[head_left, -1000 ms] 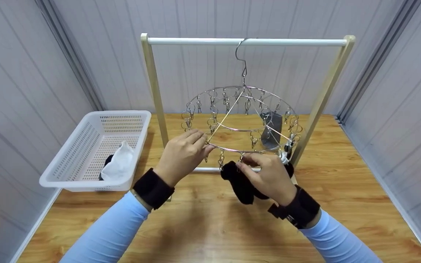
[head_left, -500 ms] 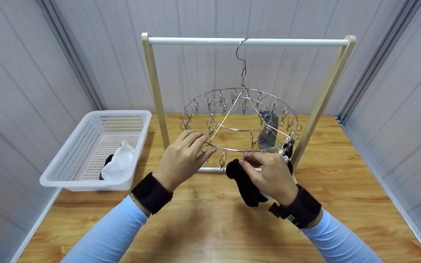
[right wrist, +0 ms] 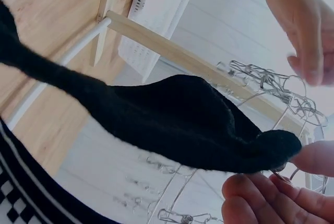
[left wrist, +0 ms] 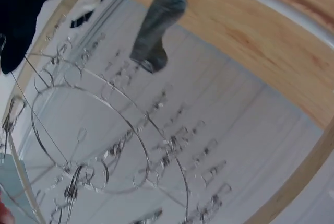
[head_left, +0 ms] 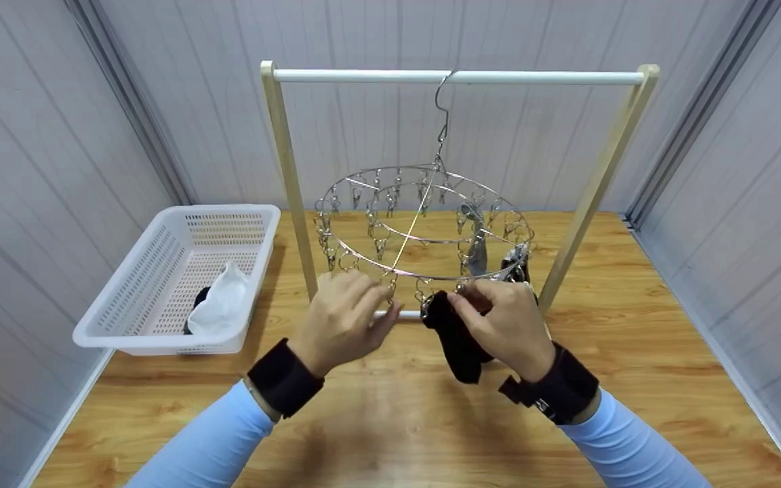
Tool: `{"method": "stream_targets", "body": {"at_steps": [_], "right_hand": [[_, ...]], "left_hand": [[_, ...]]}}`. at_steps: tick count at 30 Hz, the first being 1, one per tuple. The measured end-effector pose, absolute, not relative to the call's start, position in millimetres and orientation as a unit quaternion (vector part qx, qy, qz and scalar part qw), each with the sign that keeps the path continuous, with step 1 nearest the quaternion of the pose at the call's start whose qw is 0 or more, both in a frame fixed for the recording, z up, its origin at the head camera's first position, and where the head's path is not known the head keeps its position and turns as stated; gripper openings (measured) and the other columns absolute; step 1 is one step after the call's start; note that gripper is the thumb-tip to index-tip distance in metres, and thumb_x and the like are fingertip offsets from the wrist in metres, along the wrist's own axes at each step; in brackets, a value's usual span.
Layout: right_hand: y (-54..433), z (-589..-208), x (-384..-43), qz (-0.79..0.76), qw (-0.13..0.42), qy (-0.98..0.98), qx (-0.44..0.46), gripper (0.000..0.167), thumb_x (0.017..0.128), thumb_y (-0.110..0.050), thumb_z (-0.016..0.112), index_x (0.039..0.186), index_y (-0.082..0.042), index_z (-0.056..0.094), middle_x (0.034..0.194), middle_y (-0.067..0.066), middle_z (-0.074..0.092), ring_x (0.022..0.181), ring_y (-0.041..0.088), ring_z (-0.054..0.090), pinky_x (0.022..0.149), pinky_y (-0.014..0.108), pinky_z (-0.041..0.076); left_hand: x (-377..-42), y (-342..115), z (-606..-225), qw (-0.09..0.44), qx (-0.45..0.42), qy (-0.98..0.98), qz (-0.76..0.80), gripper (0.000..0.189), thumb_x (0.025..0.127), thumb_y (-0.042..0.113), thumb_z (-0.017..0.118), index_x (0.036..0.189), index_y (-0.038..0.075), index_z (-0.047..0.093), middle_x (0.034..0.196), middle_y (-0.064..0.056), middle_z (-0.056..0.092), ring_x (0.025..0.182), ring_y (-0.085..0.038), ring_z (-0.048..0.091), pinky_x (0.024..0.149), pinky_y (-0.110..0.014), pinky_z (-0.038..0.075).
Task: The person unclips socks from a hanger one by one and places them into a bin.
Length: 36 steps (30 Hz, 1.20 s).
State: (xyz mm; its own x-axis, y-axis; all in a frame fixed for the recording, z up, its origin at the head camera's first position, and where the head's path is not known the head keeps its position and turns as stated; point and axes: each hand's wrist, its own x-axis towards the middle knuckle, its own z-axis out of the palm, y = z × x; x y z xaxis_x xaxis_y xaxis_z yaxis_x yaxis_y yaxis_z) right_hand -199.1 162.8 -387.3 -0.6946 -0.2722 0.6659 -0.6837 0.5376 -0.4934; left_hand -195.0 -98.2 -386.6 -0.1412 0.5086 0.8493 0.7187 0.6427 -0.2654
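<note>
A black sock (head_left: 455,342) hangs below the front rim of a round wire clip hanger (head_left: 424,240). My right hand (head_left: 509,325) pinches its top edge between thumb and fingers, close to a metal clip at that rim. In the right wrist view the sock (right wrist: 172,119) stretches from my fingertips (right wrist: 255,198) across the picture. My left hand (head_left: 343,315) is at the hanger's front left, fingers loosely bent beside a dangling clip, with nothing held. A grey sock (left wrist: 156,31) hangs farther back on the hanger. Another black-and-white item (head_left: 518,261) hangs at its right side.
The hanger hooks over the white bar (head_left: 363,76) of a wooden-legged rack (head_left: 285,176). On the left, a white plastic basket (head_left: 116,291) holds a white sock (head_left: 222,305) and something black. Panelled walls close in the back and sides of the wooden tabletop (head_left: 634,379).
The hanger has turned and shifted left, carrying the grey sock left. My left hand has come off the rim and lowered slightly. My right hand still pinches the black sock.
</note>
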Motion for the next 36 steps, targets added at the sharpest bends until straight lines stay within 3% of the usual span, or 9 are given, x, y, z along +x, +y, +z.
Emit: {"method": "stream_targets", "body": {"at_steps": [2, 5, 9, 14, 18, 20, 25, 28, 36], "right_hand": [[162.9, -386.8, -199.5, 0.388, 0.268, -0.834, 0.288, 0.011, 0.091, -0.007, 0.084, 0.081, -0.005, 0.079, 0.072, 0.003, 0.078, 0.06, 0.008, 0.07, 0.057, 0.025, 0.059], [163.3, -387.2, -200.2, 0.389, 0.275, -0.83, 0.29, 0.011, 0.09, -0.006, 0.084, 0.081, -0.005, 0.079, 0.071, 0.002, 0.078, 0.058, 0.007, 0.068, 0.056, 0.022, 0.056], [163.2, -387.7, -200.8, 0.39, 0.274, -0.83, 0.289, 0.012, 0.091, -0.006, 0.084, 0.08, -0.004, 0.079, 0.071, 0.002, 0.078, 0.058, 0.009, 0.068, 0.056, 0.023, 0.056], [163.1, -388.6, -201.2, 0.39, 0.267, -0.835, 0.284, 0.013, 0.093, -0.007, 0.083, 0.08, -0.006, 0.079, 0.072, 0.002, 0.079, 0.06, 0.013, 0.071, 0.057, 0.029, 0.059], [162.8, -388.4, -201.5, 0.388, 0.271, -0.833, 0.286, 0.013, 0.092, -0.008, 0.083, 0.08, -0.006, 0.079, 0.072, 0.001, 0.079, 0.06, 0.013, 0.071, 0.058, 0.03, 0.059], [162.4, -388.5, -201.8, 0.389, 0.274, -0.831, 0.288, 0.013, 0.092, -0.008, 0.083, 0.079, -0.006, 0.079, 0.071, 0.0, 0.078, 0.06, 0.012, 0.07, 0.058, 0.028, 0.058], [161.9, -388.8, -202.1, 0.398, 0.271, -0.827, 0.291, 0.016, 0.093, -0.006, 0.082, 0.078, -0.006, 0.076, 0.07, 0.0, 0.076, 0.06, 0.012, 0.068, 0.057, 0.025, 0.056], [161.7, -388.4, -202.3, 0.406, 0.264, -0.825, 0.291, 0.015, 0.093, -0.005, 0.082, 0.079, -0.005, 0.077, 0.071, 0.002, 0.077, 0.06, 0.011, 0.069, 0.057, 0.024, 0.057], [161.6, -391.3, -205.4, 0.406, 0.275, -0.818, 0.302, 0.01, 0.092, -0.004, 0.083, 0.083, -0.004, 0.079, 0.073, 0.002, 0.079, 0.061, 0.013, 0.071, 0.058, 0.022, 0.057]], "left_hand": [[-191.9, -94.8, -392.6, 0.496, -0.428, -0.75, -0.095, 0.025, 0.105, 0.022, 0.067, 0.083, 0.009, 0.069, 0.074, 0.0, 0.066, 0.062, -0.015, 0.059, 0.056, -0.027, 0.053], [-188.8, -90.2, -403.0, 0.453, -0.427, -0.778, -0.083, 0.032, 0.102, 0.028, 0.073, 0.075, 0.013, 0.067, 0.067, 0.003, 0.064, 0.053, -0.011, 0.055, 0.048, -0.026, 0.049], [-188.6, -84.6, -414.9, 0.361, -0.384, -0.845, -0.093, 0.032, 0.097, 0.038, 0.081, 0.079, 0.012, 0.073, 0.069, 0.002, 0.068, 0.053, -0.011, 0.06, 0.047, -0.027, 0.051], [-194.9, -78.0, -419.1, 0.193, -0.331, -0.905, -0.186, 0.04, 0.099, 0.043, 0.078, 0.108, 0.004, 0.08, 0.088, -0.008, 0.08, 0.076, -0.023, 0.077, 0.067, -0.04, 0.065], [-203.2, -72.9, -419.6, 0.075, -0.299, -0.913, -0.268, 0.053, 0.1, 0.044, 0.078, 0.135, 0.004, 0.072, 0.115, -0.014, 0.082, 0.101, -0.029, 0.081, 0.09, -0.047, 0.066], [-206.0, -70.5, -421.8, 0.035, -0.289, -0.91, -0.294, 0.061, 0.1, 0.045, 0.079, 0.145, 0.006, 0.066, 0.124, -0.015, 0.08, 0.104, -0.029, 0.08, 0.095, -0.048, 0.066], [-209.8, -64.1, -432.1, -0.011, -0.271, -0.901, -0.337, 0.071, 0.099, 0.049, 0.078, 0.155, 0.01, 0.057, 0.138, -0.015, 0.074, 0.12, -0.032, 0.075, 0.106, -0.049, 0.061], [-212.4, -59.8, -437.7, -0.036, -0.258, -0.883, -0.39, 0.066, 0.101, 0.045, 0.076, 0.154, 0.011, 0.058, 0.143, -0.013, 0.072, 0.132, -0.033, 0.07, 0.112, -0.05, 0.058], [-220.6, -51.2, -440.5, -0.048, -0.245, -0.826, -0.506, 0.027, 0.104, 0.02, 0.075, 0.122, 0.0, 0.079, 0.115, -0.018, 0.082, 0.106, -0.033, 0.081, 0.093, -0.037, 0.066]]}}
